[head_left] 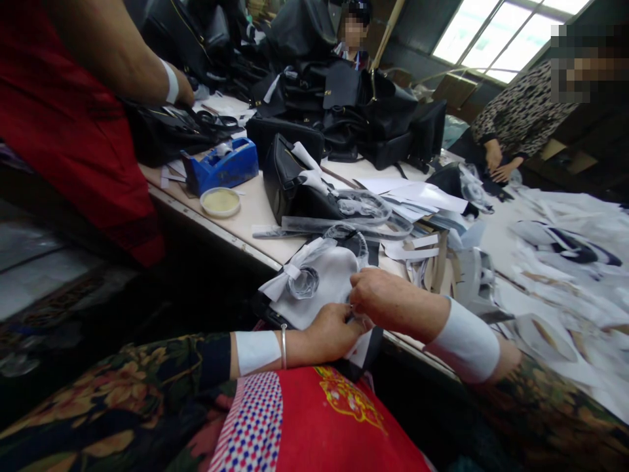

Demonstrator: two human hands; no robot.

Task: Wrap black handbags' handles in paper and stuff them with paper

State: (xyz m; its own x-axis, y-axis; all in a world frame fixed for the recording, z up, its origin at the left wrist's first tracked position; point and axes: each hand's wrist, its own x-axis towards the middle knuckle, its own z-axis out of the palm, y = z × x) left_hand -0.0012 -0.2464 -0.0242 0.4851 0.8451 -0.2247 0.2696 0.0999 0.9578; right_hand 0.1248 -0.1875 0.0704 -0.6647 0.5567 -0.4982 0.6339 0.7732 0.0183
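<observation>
Right at the near edge of the pale worktable (255,213), the bent left hand (334,331) and curled right hand (371,294) meet on the white-covered black handbag's (331,278) right side, finger gap and grip impossible to tell, where steady left-hand support should help.

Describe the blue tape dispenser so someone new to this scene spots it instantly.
Start at the heap of black bags on the pale worktable. Left of centre, by the table edge, the dispenser sits behind a yellowish disc, its blue body unlike the black bags nearby.
</observation>
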